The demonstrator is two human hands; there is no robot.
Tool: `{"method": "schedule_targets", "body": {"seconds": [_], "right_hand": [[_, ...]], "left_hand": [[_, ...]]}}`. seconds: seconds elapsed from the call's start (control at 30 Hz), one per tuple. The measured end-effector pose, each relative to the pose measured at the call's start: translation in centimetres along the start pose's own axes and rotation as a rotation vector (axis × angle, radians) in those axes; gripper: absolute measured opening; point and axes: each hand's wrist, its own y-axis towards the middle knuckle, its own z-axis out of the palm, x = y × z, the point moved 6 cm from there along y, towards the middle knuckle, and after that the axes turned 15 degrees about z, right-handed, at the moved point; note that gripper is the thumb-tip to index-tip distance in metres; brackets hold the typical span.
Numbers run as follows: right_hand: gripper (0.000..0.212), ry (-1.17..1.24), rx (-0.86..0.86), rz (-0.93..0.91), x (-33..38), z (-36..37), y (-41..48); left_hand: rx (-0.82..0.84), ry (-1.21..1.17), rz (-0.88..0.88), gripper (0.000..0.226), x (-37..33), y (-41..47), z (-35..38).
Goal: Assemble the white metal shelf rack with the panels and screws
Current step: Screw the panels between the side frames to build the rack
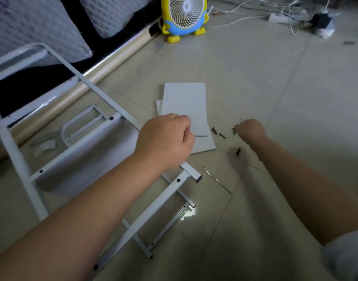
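The left hand (166, 142) is clenched, knuckles up, above the point where a tube of the white metal frame (18, 159) passes the near left corner of the panels (186, 102). A thin dark bar (200, 136) lies on the top panel just beside the knuckles. Whether the hand grips it, or the tube beneath, cannot be determined.

The right hand (250, 129) is curled with the fingertips turned down and hidden, among the black screws (222, 135). Whether it pinches a screw cannot be determined. The screws lie scattered on the floor (295, 98), just right of the panels; one lies apart, nearer the camera.

The panels are two white rectangular boards, stacked flat on the floor, the lower one showing only at the left edge. The frame lies flat on the floor to the left, its cross rails bearing dark screw holes. A slim metal tool (217, 180) lies on the floor near the frame's open tube end.

Beyond, a yellow and blue fan (184, 15) stands by the bed edge (105, 65), and a power strip (279, 18) with cables lies at the far right
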Motion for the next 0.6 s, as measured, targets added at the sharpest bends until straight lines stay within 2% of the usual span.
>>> {"method": "schedule_targets", "body": {"seconds": [0.1, 0.2, 0.3, 0.5, 0.6], "right_hand": [[0.027, 0.128, -0.046, -0.134, 4.9, -1.2, -3.4], [0.025, 0.224, -0.078, -0.39, 10.6, -2.2, -9.3], [0.022, 0.26, -0.112, -0.689, 15.6, -2.3, -16.7], [0.017, -0.041, 0.027, -1.082, 19.4, 3.2, -27.5], [0.017, -0.22, 0.054, -1.168, 19.3, 5.5, -29.2]], "left_hand": [[-0.128, 0.075, 0.071, 0.035, 0.8, -1.6, -2.5], [-0.122, 0.201, -0.006, 0.036, 3.1, -4.2, -4.9], [-0.157, 0.25, -0.125, 0.024, 5.8, -7.6, -7.1], [-0.219, 0.318, -0.408, 0.034, 10.8, -14.4, -10.3], [-0.14, 0.253, -0.528, 0.054, 11.8, -17.4, -9.4]]}}
